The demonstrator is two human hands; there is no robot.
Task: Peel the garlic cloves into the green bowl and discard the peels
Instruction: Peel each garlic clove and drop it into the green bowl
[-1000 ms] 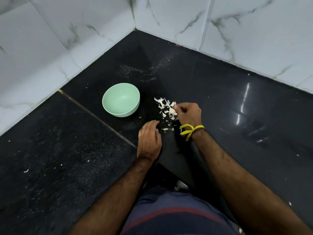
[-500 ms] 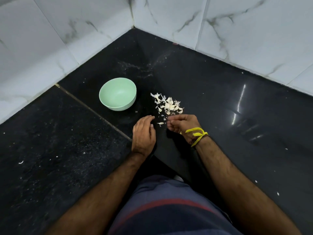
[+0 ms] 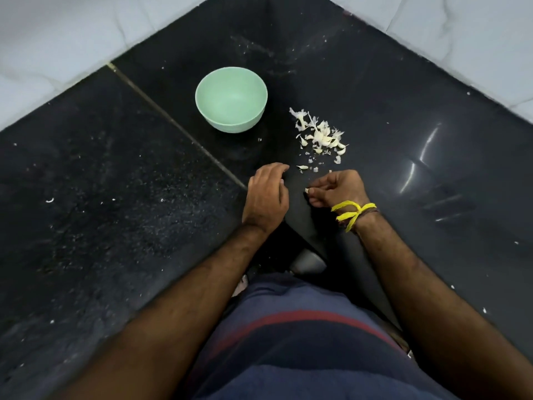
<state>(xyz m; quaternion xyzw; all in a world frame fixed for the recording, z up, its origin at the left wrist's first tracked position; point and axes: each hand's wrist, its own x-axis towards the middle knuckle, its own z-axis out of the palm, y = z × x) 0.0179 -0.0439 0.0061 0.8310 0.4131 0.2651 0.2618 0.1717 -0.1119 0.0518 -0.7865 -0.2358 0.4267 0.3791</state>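
Between the thumb and fingertips of the right hand [image 3: 340, 188] sits a small pale piece [image 3: 307, 191], pinched at its tip; whether it is a garlic clove or a scrap of peel cannot be told. The remaining fingers of that hand are curled inward toward the palm. A yellow thread [image 3: 352, 211] is tied around the right wrist.

Just to the left of those fingertips, and apart from them, the left hand [image 3: 266, 194] rests palm down on the black counter [image 3: 115, 197]. Its fingers lie close together, bent loosely at the knuckles, and hold nothing.

Beyond the fingertips of both hands lies a loose pile of garlic peels [image 3: 320, 135], white and papery, with a few stray flakes [image 3: 302, 167] scattered nearer, just ahead of the left fingertips. Any whole cloves within the pile cannot be made out.

Farther out and to the left of the pile stands the green bowl [image 3: 230, 122], upright, well apart from either hand and separate from the peels. Nothing is visible inside it.

White specks dot the counter to the left of the left hand. White marble-patterned wall tiles [image 3: 57, 39] border the counter at the far side. Below the wrists, dark blue clothing with a red stripe [image 3: 302, 342] fills the near edge of view.
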